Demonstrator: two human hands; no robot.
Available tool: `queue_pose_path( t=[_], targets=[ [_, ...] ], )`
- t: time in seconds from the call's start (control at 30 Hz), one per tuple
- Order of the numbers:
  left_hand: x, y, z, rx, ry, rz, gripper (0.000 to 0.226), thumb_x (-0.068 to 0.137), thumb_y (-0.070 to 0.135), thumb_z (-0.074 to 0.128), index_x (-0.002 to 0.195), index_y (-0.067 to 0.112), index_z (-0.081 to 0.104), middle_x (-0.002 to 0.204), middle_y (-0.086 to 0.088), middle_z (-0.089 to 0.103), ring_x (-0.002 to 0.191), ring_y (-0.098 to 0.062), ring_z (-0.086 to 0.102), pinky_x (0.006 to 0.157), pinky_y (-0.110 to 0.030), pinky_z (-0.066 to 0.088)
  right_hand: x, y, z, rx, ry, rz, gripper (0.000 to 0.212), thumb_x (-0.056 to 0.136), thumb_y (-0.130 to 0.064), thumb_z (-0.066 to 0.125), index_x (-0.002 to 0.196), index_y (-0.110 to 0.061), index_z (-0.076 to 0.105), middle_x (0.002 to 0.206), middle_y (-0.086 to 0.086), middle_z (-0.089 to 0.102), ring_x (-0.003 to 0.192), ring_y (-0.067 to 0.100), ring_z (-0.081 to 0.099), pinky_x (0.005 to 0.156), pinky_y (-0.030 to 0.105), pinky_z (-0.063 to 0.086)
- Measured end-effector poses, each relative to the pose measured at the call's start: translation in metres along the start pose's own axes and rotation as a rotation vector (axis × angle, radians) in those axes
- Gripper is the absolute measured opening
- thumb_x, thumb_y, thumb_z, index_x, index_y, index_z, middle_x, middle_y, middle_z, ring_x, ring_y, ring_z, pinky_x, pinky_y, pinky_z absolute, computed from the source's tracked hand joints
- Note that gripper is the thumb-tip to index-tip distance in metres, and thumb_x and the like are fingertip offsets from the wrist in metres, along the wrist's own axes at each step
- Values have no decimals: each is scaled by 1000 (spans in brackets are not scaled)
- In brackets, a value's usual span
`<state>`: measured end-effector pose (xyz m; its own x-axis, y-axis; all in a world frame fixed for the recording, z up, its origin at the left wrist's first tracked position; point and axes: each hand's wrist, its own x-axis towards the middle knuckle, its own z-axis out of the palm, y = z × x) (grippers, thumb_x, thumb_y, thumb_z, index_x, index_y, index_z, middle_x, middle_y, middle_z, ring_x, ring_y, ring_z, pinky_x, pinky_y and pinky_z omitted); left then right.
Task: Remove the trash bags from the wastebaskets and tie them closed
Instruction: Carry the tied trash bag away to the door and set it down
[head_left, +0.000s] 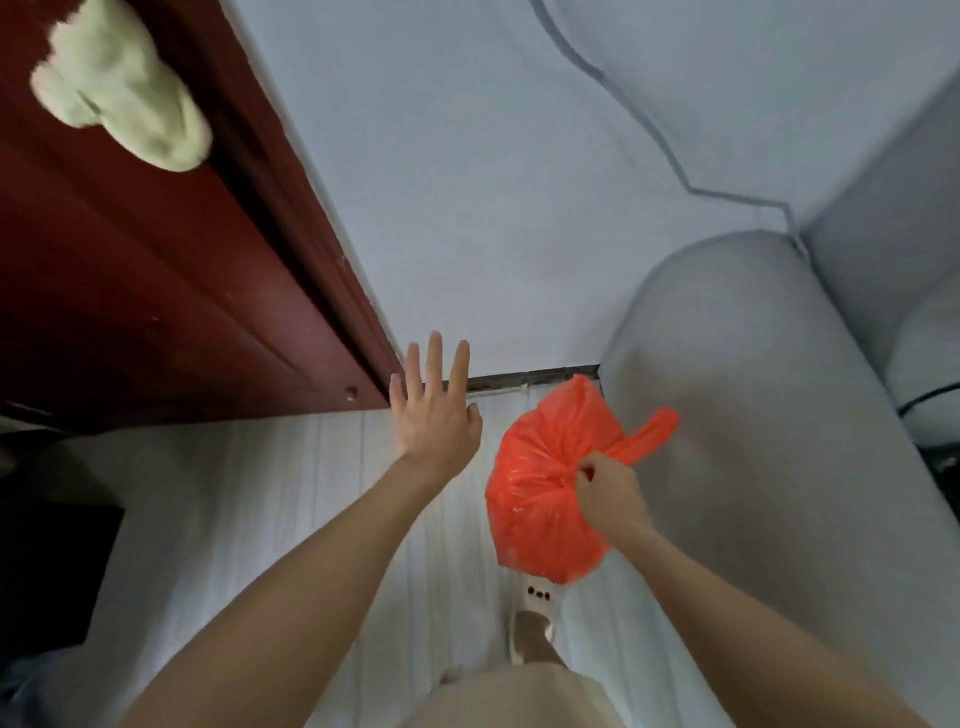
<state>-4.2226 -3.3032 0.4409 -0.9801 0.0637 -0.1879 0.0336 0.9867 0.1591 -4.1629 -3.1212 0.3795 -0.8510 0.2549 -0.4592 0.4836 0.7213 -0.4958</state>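
— How many bags? Where?
— One orange trash bag (540, 499), gathered at the neck, hanging above pale floor (291, 493), pinched by right hand (610, 493).
— Left hand (434, 415)?
— Fingers spread wide, holding nothing, near one dark red door (156, 291).
— Else?
— One slippered foot (532, 623), one grey sofa arm (753, 415).

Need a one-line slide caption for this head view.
Right hand grips a gathered orange trash bag; open left hand reaches toward the red door.

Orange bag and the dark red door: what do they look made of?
Orange bag: thin glossy plastic film, judging by its crinkles, sheen and gathered neck in the right hand. Dark red door: probably painted or lacquered wood, smooth with moulded grooves; blur leaves it uncertain.
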Motion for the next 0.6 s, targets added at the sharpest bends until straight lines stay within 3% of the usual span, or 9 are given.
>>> queue_pose_path(
  t=[0.13, 0.33, 0.47, 0.6],
  targets=[
    [134, -2, 91, -25, 33, -38, 74, 92, 30, 40, 147, 26, -10, 157, -7, -16, 144, -34, -12, 118, -51, 10, 134, 42, 66, -67, -19, 55, 21, 86, -9, 49, 99, -6, 65, 108, 18, 69, 105, 32, 62, 89, 36, 44],
    [252, -21, 204, 66, 102, 5, 79, 92, 29, 42, 145, 29, -17, 154, -10, -26, 142, -37, -19, 117, -52, 3, 280, 87, 142, -173, -22, 98, 21, 86, -10, 49, 98, -7, 66, 109, 18, 68, 106, 33, 61, 87, 36, 46],
    [295, -29, 267, 155, 381, 52, 87, 78, 23, 61, 147, 26, 9, 151, -19, -3, 138, -52, 11, 109, -60, 23, 351, 100, 188, -169, -21, 148, 25, 87, -10, 47, 104, -7, 65, 114, 18, 66, 109, 34, 59, 90, 37, 46],
    [312, -40, 286, 226, 501, 58, 86, 73, 20, 63, 146, 26, 17, 147, -22, 7, 133, -56, 23, 106, -62, 26, 382, 102, 205, -120, -13, 203, 28, 88, -8, 44, 109, -7, 62, 118, 18, 64, 112, 35, 57, 93, 37, 45]
  ],
)
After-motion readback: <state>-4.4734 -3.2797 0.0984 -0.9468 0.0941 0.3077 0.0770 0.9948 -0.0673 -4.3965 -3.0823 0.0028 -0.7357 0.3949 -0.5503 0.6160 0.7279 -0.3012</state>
